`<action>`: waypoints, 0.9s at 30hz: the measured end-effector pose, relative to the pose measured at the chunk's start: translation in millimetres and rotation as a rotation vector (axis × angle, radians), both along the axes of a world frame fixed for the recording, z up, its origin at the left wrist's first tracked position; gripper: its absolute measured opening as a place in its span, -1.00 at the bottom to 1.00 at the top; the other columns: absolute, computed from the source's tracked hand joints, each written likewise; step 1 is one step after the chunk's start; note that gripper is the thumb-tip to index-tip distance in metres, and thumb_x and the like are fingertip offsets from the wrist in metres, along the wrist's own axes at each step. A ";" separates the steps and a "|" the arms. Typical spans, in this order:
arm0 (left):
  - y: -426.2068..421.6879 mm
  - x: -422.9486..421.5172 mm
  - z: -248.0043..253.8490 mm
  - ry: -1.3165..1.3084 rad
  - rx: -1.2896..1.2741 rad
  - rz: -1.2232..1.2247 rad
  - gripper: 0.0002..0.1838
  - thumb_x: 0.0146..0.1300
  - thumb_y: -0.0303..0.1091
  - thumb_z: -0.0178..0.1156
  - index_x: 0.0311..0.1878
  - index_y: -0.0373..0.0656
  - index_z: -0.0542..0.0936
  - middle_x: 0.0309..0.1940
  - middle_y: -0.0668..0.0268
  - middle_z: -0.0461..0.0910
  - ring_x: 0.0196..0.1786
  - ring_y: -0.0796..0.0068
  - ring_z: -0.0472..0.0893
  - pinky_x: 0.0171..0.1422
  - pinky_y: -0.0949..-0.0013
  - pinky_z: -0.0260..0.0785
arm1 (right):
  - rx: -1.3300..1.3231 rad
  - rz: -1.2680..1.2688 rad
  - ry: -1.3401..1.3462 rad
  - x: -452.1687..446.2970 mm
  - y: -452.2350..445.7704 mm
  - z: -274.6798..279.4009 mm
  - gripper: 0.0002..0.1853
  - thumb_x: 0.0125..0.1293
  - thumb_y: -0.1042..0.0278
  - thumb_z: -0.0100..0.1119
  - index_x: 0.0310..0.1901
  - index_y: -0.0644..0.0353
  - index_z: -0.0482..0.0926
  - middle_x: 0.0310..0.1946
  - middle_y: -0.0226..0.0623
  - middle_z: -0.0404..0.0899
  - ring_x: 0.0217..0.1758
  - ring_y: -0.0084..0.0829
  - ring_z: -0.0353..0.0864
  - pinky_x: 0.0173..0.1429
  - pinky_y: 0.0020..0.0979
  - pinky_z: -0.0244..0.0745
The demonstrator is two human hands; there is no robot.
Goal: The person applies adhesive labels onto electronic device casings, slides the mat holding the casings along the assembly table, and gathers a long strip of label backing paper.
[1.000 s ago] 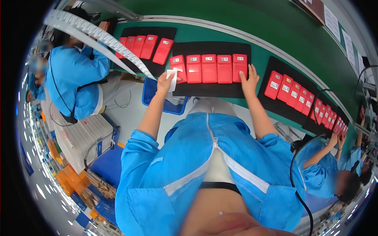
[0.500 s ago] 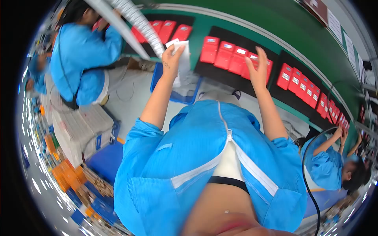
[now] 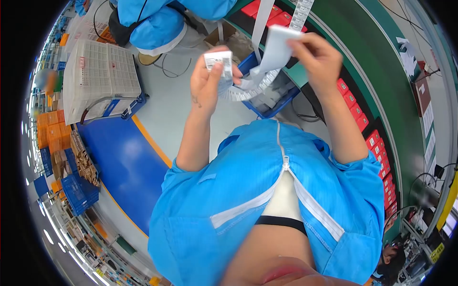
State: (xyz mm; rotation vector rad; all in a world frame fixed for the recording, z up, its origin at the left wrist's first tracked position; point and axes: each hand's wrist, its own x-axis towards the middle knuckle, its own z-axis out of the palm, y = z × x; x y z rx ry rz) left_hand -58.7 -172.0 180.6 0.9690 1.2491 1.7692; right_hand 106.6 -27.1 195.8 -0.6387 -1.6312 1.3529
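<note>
My left hand (image 3: 206, 81), fingers closed, grips a folded strip of printed white labels (image 3: 220, 61) with the thumb pressed on its front. My right hand (image 3: 318, 59) pinches a white paper strip (image 3: 279, 49) between thumb and fingers, at the bench edge. A curved run of label strip (image 3: 255, 93) sags between the two hands. Below the hands stands a blue bin (image 3: 264, 114) with pale, crumpled-looking pieces inside. Red boxes (image 3: 350, 99) lie in rows on black mats, to the right of my right hand.
A green bench (image 3: 381, 62) runs along the right. More label strip (image 3: 300, 15) hangs at the top. A co-worker in blue (image 3: 157, 28) sits at upper left, near a large pale crate (image 3: 102, 76). Another person (image 3: 389, 257) is at lower right.
The view has swung left, away from the red boxes. My right hand, open over the boxes before, now pinches white strip. My left hand still holds labels.
</note>
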 end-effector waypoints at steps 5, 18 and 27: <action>6.5 20.1 4.5 0.095 0.294 0.034 -0.84 0.15 -0.44 0.11 -0.28 -0.35 0.55 0.03 0.01 0.40 0.16 0.24 0.36 0.19 0.25 0.22 | 0.393 0.041 -0.147 -3.1 -6.1 3.7 -0.90 -0.09 0.43 0.29 -0.45 0.16 0.62 -0.12 -0.39 0.53 0.01 -0.39 0.31 0.09 -0.38 0.18; 26.3 59.4 -6.5 0.409 0.042 -0.412 -0.82 0.08 -0.50 0.15 -0.25 -0.40 0.54 -0.44 0.09 0.56 -0.39 0.31 0.58 -0.27 0.34 0.45 | -0.070 0.082 0.038 58.1 -26.9 -3.8 -0.79 -0.02 0.31 0.25 -0.34 0.19 0.56 -0.04 -0.27 0.47 0.14 -0.24 0.26 0.22 -0.24 0.09; -0.2 32.2 -18.5 0.040 -0.096 0.387 -0.76 0.21 -0.35 0.06 -0.12 -0.27 0.35 -0.44 0.16 0.49 -0.44 0.38 0.53 -0.30 0.34 0.45 | 0.222 -0.633 -0.524 -32.7 179.4 -86.9 -0.33 -0.11 0.06 0.34 -0.05 0.40 0.41 -0.15 -0.01 0.50 -0.09 -0.26 0.50 -0.06 -0.39 0.41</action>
